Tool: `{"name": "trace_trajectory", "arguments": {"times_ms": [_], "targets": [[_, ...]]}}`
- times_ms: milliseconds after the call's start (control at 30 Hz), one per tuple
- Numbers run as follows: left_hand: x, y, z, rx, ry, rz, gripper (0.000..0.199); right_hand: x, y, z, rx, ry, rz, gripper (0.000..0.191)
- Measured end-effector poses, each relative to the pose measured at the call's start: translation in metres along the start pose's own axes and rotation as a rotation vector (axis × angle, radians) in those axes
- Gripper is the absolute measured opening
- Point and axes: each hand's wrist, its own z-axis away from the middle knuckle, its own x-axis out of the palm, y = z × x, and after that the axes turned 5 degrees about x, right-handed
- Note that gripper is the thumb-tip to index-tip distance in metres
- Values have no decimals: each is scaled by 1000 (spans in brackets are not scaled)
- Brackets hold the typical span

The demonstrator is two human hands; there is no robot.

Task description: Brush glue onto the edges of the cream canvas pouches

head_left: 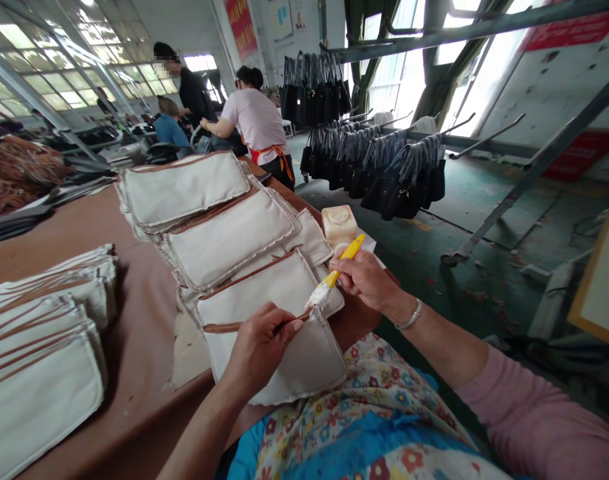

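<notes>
Closed round the handle of a yellow brush [349, 256] is my right hand [363, 276]. The bristles look coated in white and meet the brown edge of a white fabric pouch [289, 370] at its right corner. My left hand [262, 341] pinches that brown-trimmed edge between thumb and fingers. The pouch lies at the table's near edge, partly covered by my left hand. Just beyond my right hand stands a square, cream-coloured container [339, 224]. More white pouches [229, 237] are stacked behind the one I hold.
Overlapping white pouches [44, 373] cover the left of the brown table [144, 320]. Black bags [404, 193] hang on a metal rack [514, 193] to the right. People [257, 123] work beyond the table's far end. Brown strips [22, 170] are heaped far left.
</notes>
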Motion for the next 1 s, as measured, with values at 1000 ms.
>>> {"name": "trace_trajectory", "arguments": {"times_ms": [1000], "targets": [[-32,-91,-42,-89,-29,-537,40,-50,13,24,-116,278,-320,23]]}}
